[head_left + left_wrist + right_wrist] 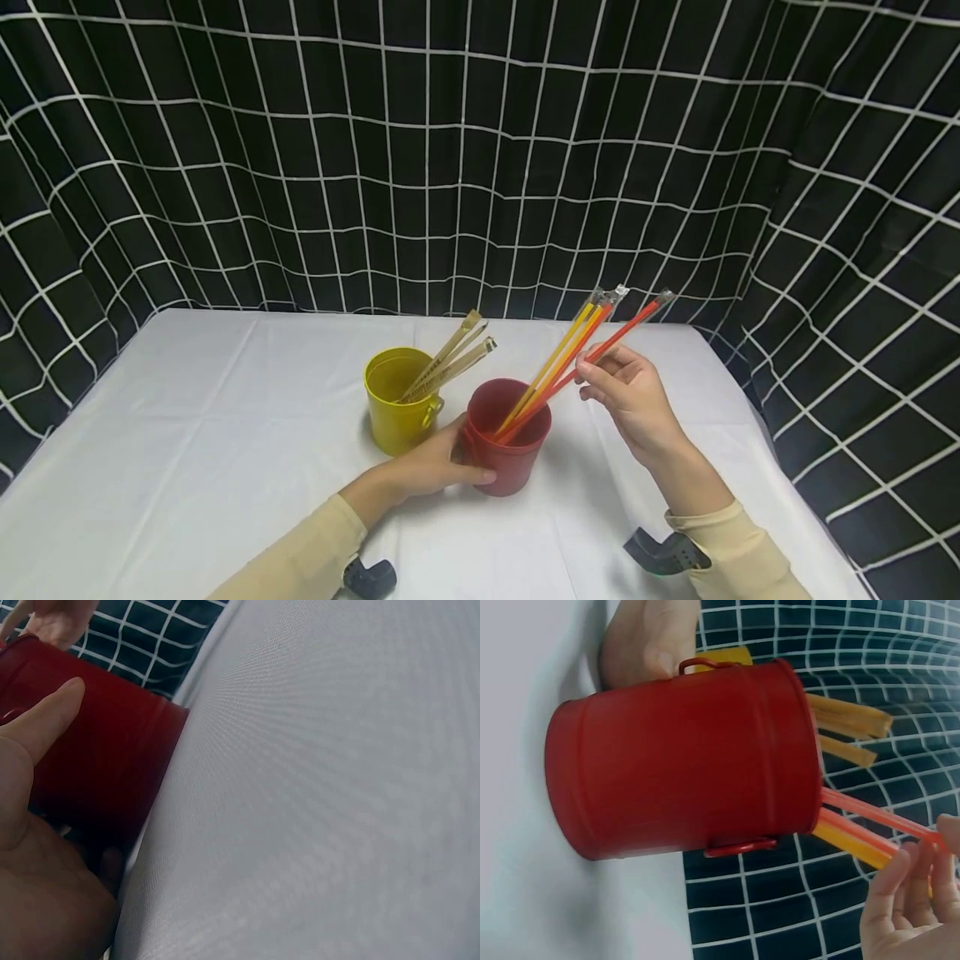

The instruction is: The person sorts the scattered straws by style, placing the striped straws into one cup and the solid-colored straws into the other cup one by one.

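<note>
A small red metal bucket (506, 467) stands on the table, several straws in clear wrappers leaning out to its right. My left hand (427, 462) holds the bucket at its left side, the thumb across the front in the left wrist view. Between thumb and fingertips, my right hand (630, 396) pinches a red straw (633, 322) near its upper end; the lower end is inside the bucket. Beside it lean yellow straws (558, 350) and an orange-red one. The right wrist view shows the bucket's wall (667, 765) and the right fingers (900, 881) at the straws.
Left of the red bucket, behind my left hand, is a yellow bucket (392, 427) with several paper-wrapped sticks (452, 364) leaning right. A white cloth (225, 467) covers the table. Black curtain (480, 150) with a white grid hangs behind and at the sides.
</note>
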### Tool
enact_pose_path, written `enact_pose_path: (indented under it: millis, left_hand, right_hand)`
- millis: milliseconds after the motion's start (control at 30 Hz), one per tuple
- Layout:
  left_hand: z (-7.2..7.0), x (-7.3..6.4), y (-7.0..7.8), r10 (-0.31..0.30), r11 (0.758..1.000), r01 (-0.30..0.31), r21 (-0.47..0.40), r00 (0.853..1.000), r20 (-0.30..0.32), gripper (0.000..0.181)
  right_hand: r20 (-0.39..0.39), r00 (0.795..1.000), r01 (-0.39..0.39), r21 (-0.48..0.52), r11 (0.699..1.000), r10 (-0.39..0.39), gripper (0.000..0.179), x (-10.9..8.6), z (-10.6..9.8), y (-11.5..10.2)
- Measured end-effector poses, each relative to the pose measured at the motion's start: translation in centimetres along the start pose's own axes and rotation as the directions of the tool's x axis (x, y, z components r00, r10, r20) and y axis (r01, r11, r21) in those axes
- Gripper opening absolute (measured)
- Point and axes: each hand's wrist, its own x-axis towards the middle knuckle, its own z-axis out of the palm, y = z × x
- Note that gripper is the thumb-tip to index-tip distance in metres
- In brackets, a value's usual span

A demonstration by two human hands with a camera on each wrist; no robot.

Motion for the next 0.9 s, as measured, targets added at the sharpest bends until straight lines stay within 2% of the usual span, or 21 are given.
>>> enact_pose_path:
  millis: [200,433,900]
  left_hand:
    - [0.1,-0.1,-0.1,0.000,1.000,0.000,-0.014,1.000,0.006,0.091]
    - [0.0,0.0,-0.2,0.000,1.000,0.000,-0.012,1.000,0.005,0.091]
    - [0.0,0.0,-0.1,-0.016,1.000,0.016,0.004,1.000,-0.003,0.090]
  right_hand:
    - [0.047,0.998,-0.039,-0.155,0.987,0.047,0.011,0.2,0.1,0.8]
    - [0.142,0.986,-0.045,-0.276,0.960,0.087,0.030,0.5,0.4,1.1]
    - [0.235,0.969,0.005,-0.348,0.938,0.082,0.023,0.3,0.4,1.6]
